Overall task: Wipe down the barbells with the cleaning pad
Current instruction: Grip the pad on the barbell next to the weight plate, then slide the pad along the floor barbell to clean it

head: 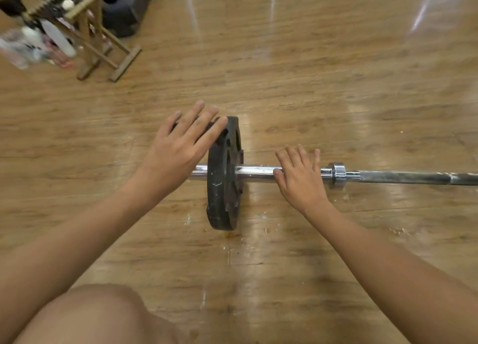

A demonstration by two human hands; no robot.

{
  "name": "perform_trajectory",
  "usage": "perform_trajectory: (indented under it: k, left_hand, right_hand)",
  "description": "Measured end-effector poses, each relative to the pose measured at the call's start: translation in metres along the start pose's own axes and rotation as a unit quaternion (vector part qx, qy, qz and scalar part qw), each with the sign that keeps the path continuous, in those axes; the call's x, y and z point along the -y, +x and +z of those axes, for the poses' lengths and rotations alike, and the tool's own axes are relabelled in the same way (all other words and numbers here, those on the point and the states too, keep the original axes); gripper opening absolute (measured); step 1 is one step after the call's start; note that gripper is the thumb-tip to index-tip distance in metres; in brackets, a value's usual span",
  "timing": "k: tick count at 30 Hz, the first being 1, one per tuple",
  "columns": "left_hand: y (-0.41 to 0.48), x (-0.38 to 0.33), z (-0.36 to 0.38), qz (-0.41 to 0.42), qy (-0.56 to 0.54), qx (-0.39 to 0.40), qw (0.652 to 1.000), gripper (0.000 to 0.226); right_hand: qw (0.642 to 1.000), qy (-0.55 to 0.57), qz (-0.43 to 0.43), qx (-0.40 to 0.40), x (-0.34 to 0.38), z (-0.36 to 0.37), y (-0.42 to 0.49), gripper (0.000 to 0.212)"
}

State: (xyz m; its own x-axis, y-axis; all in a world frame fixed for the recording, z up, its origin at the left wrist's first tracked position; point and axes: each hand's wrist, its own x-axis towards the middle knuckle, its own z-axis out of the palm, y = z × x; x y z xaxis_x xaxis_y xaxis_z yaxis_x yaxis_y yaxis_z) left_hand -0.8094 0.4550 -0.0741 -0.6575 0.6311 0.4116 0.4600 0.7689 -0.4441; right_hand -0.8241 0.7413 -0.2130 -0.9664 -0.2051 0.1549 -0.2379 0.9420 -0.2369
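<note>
We saw the barbell (258, 173) lying on the wooden floor (310, 72), running left to right, w/ one black plate (219, 188) standing upright on its chrome sleeve near the left end. Our left hand (178, 149) was wide, fingers straight and spread, and lay at the top rim of the plate on its left side. Under these fingers was a dark thing, prob. the cleaning pad (210, 127), pressed to the plate; most of it was hidden by the hand. Our right hand (300, 178) was also wide and rested flat on the sleeve, btw. the plate and the chrome collar (336, 174), thumb against the near side of the sleeve. A bare knee (98, 315) was at the bottom left. Far at the upper left stood a wooden rack (95, 41) w/ blurred bottles (31, 43) beside it.
</note>
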Motion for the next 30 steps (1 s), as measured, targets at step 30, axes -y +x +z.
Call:
perform_trajectory:
  k: [30]
  left_hand:
    - [0.033, -0.200, 0.117, -0.361, -0.248, 0.115, 0.892, 0.047]
  right_hand:
    - [0.997, -0.016, 0.033, -0.064, -0.056, 0.031, -0.024, 0.037]
